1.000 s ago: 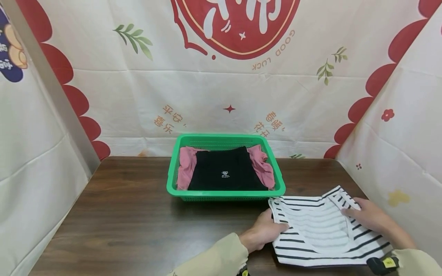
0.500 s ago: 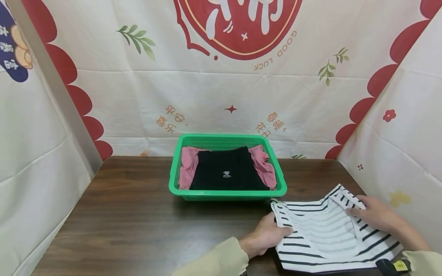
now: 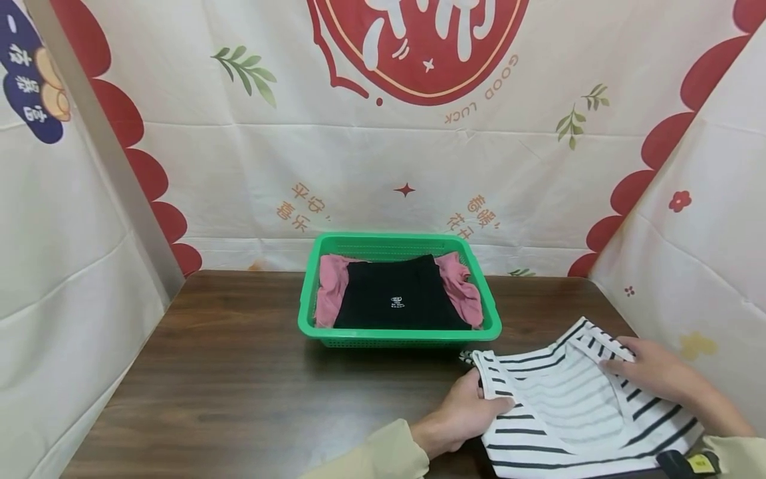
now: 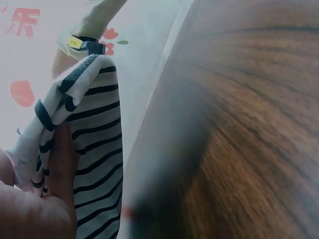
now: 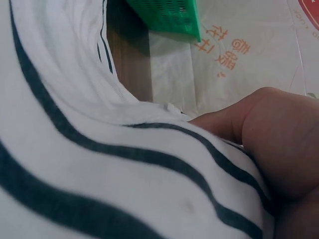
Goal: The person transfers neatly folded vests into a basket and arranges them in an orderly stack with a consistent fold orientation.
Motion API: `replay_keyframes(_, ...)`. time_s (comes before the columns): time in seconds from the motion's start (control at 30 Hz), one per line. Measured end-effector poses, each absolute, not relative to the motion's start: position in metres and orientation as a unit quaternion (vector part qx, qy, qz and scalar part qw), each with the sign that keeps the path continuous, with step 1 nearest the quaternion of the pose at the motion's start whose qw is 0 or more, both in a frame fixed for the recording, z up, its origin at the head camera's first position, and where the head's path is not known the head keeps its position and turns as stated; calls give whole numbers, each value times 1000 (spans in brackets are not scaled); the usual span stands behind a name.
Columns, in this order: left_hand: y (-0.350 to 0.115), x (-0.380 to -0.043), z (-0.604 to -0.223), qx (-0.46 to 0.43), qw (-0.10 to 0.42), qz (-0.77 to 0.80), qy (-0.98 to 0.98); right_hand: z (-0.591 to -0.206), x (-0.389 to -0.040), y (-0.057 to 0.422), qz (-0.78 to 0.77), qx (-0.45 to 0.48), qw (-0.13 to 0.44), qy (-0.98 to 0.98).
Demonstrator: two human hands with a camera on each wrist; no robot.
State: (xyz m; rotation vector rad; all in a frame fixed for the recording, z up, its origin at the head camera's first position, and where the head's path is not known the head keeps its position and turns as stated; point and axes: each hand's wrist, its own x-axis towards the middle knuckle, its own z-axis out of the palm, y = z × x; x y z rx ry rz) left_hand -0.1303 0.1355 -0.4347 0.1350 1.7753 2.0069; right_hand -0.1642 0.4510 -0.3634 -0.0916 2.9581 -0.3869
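Observation:
A white garment with dark stripes (image 3: 574, 406), seemingly a shirt with a wide neckline, is spread at the right front of the table. My left hand (image 3: 463, 409) pinches its left edge, thumb on top. At the upper right edge, my right hand (image 3: 658, 372) grips the cloth near the neckline. In the left wrist view the striped cloth (image 4: 99, 159) hangs in folds from my left hand (image 4: 35, 214). The right wrist view shows my right hand (image 5: 284, 139) at the cloth's edge, its fingertips partly hidden. Something dark shows under the garment's lower edge.
Behind and left of the garment stands a green basket (image 3: 401, 334). In it lie a folded black garment (image 3: 397, 286) with a small white print and pink cloth (image 3: 332, 286) beneath. A printed curtain (image 3: 359, 159) borders the brown table (image 3: 239, 372) at the back and sides.
Both hands have drawn the striped garment slightly right and nearer, so its left corner sits farther from the basket's front. The head view has turned a little left. The basket stays put.

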Motion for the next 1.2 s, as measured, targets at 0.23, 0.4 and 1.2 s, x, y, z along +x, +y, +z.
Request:
replay_keyframes(0.23, 130, -126, -424, 59, 222, 733, 641, -355, -164, 446, -126, -33, 72, 989)
replay_keyframes(0.4, 127, -125, -416, 56, 221, 746, 626, -349, -164, 441, -128, -36, 64, 989)
replay_keyframes(1.2, 104, -125, -386, 70, 236, 785, 569, -332, -166, 412, -133, -59, 34, 989)
